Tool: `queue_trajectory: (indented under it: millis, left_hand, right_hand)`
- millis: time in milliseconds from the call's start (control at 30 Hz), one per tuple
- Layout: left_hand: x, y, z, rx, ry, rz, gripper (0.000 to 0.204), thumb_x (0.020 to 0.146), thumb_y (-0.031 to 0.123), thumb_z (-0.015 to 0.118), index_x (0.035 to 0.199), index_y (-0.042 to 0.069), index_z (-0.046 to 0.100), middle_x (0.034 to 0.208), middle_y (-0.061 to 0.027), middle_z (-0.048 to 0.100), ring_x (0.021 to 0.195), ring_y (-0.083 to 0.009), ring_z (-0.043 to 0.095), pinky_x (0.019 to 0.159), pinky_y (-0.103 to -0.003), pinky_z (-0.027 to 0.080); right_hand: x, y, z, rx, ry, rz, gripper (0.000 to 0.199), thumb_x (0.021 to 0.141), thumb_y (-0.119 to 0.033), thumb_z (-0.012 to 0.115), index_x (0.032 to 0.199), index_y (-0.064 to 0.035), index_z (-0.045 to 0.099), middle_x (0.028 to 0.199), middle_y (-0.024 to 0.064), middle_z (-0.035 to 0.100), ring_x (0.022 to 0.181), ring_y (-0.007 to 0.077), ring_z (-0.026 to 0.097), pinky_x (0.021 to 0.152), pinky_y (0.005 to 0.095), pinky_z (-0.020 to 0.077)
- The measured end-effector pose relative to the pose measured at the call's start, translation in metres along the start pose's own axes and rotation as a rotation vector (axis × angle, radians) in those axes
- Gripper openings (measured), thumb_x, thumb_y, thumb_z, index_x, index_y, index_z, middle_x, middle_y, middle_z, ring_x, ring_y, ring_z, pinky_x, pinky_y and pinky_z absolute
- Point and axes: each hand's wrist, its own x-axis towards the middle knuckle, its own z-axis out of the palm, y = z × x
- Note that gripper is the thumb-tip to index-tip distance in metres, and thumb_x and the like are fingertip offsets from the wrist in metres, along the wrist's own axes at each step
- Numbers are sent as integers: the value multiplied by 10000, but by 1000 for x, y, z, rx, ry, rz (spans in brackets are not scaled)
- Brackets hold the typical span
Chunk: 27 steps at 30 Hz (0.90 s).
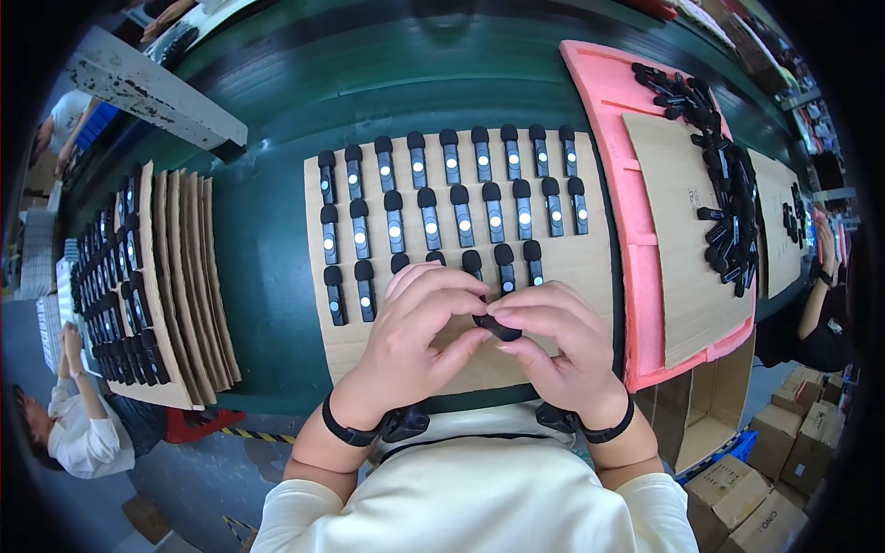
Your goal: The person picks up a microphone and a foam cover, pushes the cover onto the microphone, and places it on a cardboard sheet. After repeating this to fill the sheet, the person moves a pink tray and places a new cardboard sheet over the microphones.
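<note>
Small black piece [498, 326] sits low in the middle of the frame, pinched between both hands. Left hand [415, 336] and right hand [558, 346] are pressed close together, fingertips meeting on it, so most of it is hidden. Just under them lies a cardboard sheet [590, 267] with three rows of black stick gadgets [464, 217], each with a white dot. At the right, a pink foam tray [636, 276] holds cardboard and a heap of black gadgets [728, 194], hard to make out. At the left, stacked cardboard sheets [189, 276] carry more.
</note>
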Motion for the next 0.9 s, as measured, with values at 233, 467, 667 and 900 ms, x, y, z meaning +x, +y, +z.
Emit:
queue_trajectory:
  millis: [233, 467, 667, 900]
  left_hand:
    - [1, 7, 1, -26, 8, -106, 314, 747, 113, 795, 1004, 67, 621, 1077, -95, 636, 970, -299, 597, 886, -405, 438]
    - [-1, 3, -4, -57, 26, -79, 302, 753, 72, 784, 1010, 56, 624, 1088, -114, 644, 993, -294, 612, 885, -395, 469]
    - [-3, -2, -3, -18, 68, -67, 278, 769, 66, 773, 1003, 58, 624, 1090, -109, 637, 999, -295, 617, 878, -396, 481]
    - [-6, 3, 4, -109, 48, -80, 169, 842, 101, 715, 978, 86, 615, 1087, -79, 607, 1022, -279, 582, 893, -385, 453]
  right_hand:
    - [-8, 8, -23, -182, 7, 95, 283, 780, 21, 732, 1038, -6, 617, 1041, 157, 697, 894, 309, 680, 766, 372, 527]
    - [-35, 23, -45, -549, -43, 76, 256, 763, 38, 718, 987, -4, 600, 1062, 164, 673, 926, 349, 661, 792, 401, 531]
    - [-51, 25, -30, -591, -160, 183, 223, 752, 54, 697, 947, -5, 608, 1090, 164, 629, 985, 361, 625, 835, 419, 521]
    - [-53, 30, -34, -651, -113, 172, 197, 770, 61, 667, 948, 0, 607, 1114, 178, 616, 1022, 373, 610, 851, 434, 511]
